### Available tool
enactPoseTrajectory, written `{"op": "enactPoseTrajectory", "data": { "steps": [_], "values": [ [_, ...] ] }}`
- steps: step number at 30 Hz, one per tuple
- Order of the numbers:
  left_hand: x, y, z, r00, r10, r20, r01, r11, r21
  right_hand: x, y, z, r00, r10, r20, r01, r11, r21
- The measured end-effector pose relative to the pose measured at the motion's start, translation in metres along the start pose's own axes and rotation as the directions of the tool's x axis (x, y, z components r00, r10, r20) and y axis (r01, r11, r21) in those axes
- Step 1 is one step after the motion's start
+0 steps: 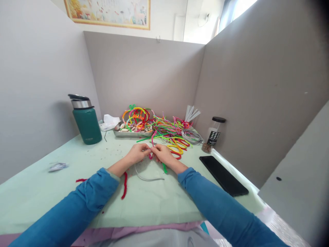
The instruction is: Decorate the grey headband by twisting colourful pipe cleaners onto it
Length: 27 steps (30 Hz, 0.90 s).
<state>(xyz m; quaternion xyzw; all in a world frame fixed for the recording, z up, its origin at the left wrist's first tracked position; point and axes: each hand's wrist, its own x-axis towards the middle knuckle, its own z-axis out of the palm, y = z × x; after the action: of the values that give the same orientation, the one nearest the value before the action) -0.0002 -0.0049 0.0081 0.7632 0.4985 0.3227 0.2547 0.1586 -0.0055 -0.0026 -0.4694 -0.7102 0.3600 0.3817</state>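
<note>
My left hand [138, 153] and my right hand [161, 153] meet over the middle of the table, both with fingers pinched. Between them is a pink fuzzy stem [153, 136], one end standing up above the fingertips and a bent part showing below. A thin grey wire [144, 177] curves on the cloth just under my hands. Near my left wrist lies a dark red fuzzy piece [124, 187]. A green fuzzy piece [165, 168] is beside my right wrist. Yellow and red wavy stems [176, 148] lie beyond my right hand.
A metal tray [132, 134] with fuzzy-stem shapes stands at the back, beside a heap of coloured stems [171, 126] and coiled grey wire [192, 136]. A green bottle [88, 125] is left; a black-lidded jar [214, 135] and black phone [223, 175] are right. Grey partitions surround the table [102, 161].
</note>
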Motion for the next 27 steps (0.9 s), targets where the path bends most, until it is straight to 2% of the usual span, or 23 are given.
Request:
{"op": "enactPoseTrajectory", "data": {
  "steps": [27],
  "values": [
    [-0.0011,0.0016,-0.0011,0.999,0.034,-0.007,-0.033,0.997,0.068,0.0037,0.0068,0.0011,0.999,-0.016,0.04,0.014,0.999,0.037]
  ]
}}
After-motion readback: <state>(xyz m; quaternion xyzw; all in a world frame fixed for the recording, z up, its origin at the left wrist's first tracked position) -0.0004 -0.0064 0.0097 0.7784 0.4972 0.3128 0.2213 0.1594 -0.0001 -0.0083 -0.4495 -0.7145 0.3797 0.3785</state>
